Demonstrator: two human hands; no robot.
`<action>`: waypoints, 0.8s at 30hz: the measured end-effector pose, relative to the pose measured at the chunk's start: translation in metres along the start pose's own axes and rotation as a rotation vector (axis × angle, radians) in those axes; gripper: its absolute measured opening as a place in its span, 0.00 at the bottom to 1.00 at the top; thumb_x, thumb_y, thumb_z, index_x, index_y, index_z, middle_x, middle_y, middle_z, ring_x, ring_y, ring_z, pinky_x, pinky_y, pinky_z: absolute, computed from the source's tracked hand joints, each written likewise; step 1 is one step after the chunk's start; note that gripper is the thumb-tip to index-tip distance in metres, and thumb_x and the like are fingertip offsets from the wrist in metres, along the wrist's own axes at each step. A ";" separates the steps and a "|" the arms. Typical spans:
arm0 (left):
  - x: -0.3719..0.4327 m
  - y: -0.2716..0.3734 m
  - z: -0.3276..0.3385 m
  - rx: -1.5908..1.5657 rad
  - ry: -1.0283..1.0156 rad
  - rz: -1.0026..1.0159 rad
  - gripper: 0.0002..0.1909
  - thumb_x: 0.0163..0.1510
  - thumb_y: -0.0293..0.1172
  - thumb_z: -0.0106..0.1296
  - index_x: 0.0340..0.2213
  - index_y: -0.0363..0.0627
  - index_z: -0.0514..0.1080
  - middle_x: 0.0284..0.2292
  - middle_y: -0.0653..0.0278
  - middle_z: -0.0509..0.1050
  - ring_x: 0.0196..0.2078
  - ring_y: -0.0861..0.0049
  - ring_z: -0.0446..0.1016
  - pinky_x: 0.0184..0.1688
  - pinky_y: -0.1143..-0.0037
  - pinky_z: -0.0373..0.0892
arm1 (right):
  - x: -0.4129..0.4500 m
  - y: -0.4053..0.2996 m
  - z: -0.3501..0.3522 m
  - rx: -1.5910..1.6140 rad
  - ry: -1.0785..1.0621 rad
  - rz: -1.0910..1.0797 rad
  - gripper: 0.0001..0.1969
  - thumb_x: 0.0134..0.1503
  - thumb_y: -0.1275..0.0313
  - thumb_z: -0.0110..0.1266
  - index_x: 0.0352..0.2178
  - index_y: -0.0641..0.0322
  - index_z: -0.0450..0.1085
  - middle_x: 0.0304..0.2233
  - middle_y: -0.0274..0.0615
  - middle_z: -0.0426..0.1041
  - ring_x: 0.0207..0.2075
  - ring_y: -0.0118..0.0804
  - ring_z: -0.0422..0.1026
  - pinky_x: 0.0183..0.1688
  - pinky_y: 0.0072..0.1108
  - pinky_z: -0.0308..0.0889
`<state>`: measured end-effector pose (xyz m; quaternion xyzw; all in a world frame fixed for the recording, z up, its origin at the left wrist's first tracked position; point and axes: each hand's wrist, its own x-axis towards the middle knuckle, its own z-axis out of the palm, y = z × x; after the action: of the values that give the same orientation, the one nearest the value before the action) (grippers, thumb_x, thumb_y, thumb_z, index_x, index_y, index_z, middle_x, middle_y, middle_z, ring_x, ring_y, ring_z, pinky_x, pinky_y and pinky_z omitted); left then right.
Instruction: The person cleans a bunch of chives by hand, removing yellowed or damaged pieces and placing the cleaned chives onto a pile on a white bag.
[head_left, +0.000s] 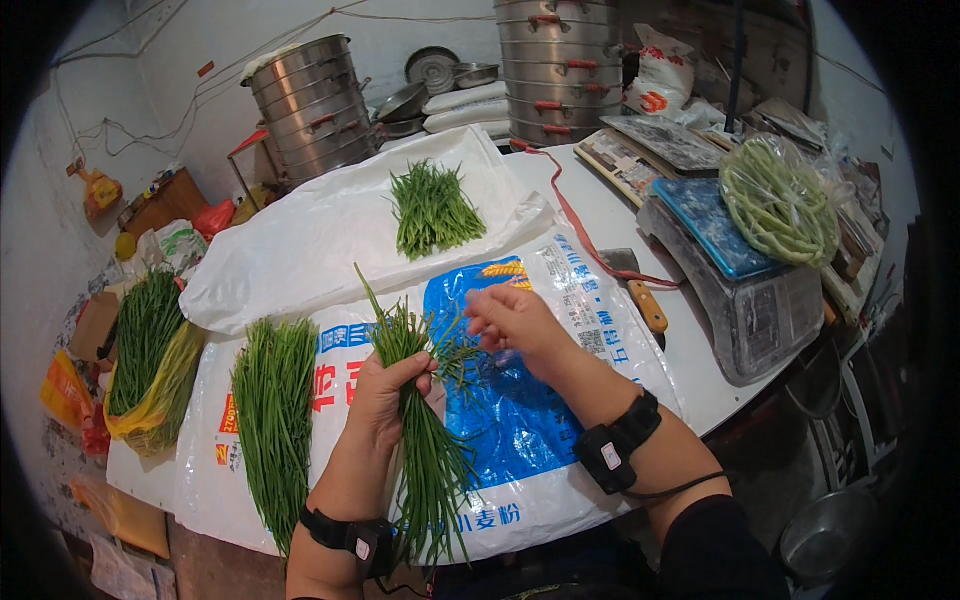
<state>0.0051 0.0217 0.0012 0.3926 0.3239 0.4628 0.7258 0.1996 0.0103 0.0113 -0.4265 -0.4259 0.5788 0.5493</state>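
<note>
My left hand (390, 386) grips a bunch of garlic chives (431, 457) around its upper part. The long green ends trail towards me over a printed woven flour sack (532, 431). Just right of the bunch, my right hand (506, 322) is raised with bent fingers; blur hides whether anything is pinched in them. Loose chive scraps (459, 364) lie on the sack's blue print below those fingers. To the left rests a larger pile of chives (276, 427). A shorter, neatly gathered bundle of chives (435, 214) lies farther back on a plain white sack (315, 259).
A yellow bag (154, 397) full of chives stands at the table's left edge. A wooden-handled cleaver (646, 304) and red strap (570, 202) lie to the right, near a scale (735, 322) bearing bagged green beans (780, 202). Steel steamers (562, 75) stand behind.
</note>
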 end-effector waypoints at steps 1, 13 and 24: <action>0.000 0.000 0.001 0.011 -0.006 0.005 0.11 0.42 0.20 0.53 0.31 0.38 0.65 0.21 0.60 0.71 0.16 0.83 0.66 0.18 0.86 0.64 | 0.000 0.003 0.002 0.001 0.003 0.000 0.07 0.50 0.67 0.52 0.27 0.60 0.67 0.21 0.31 0.68 0.19 0.19 0.63 0.22 0.11 0.60; 0.002 -0.003 -0.002 0.085 0.009 0.021 0.11 0.41 0.21 0.52 0.30 0.37 0.66 0.20 0.62 0.70 0.16 0.84 0.66 0.16 0.86 0.63 | 0.003 0.007 0.000 -0.155 0.113 -0.147 0.05 0.49 0.71 0.49 0.23 0.61 0.66 0.18 0.30 0.65 0.17 0.20 0.62 0.19 0.12 0.58; 0.000 0.001 -0.002 -0.013 0.020 0.001 0.11 0.41 0.21 0.53 0.30 0.37 0.66 0.21 0.61 0.71 0.16 0.83 0.66 0.18 0.85 0.62 | 0.005 0.011 -0.006 -0.305 -0.045 -0.026 0.07 0.48 0.68 0.51 0.21 0.60 0.66 0.15 0.31 0.64 0.15 0.20 0.61 0.17 0.12 0.57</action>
<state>0.0030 0.0220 0.0008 0.3833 0.3280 0.4690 0.7249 0.2025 0.0151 -0.0014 -0.4863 -0.5266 0.5096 0.4759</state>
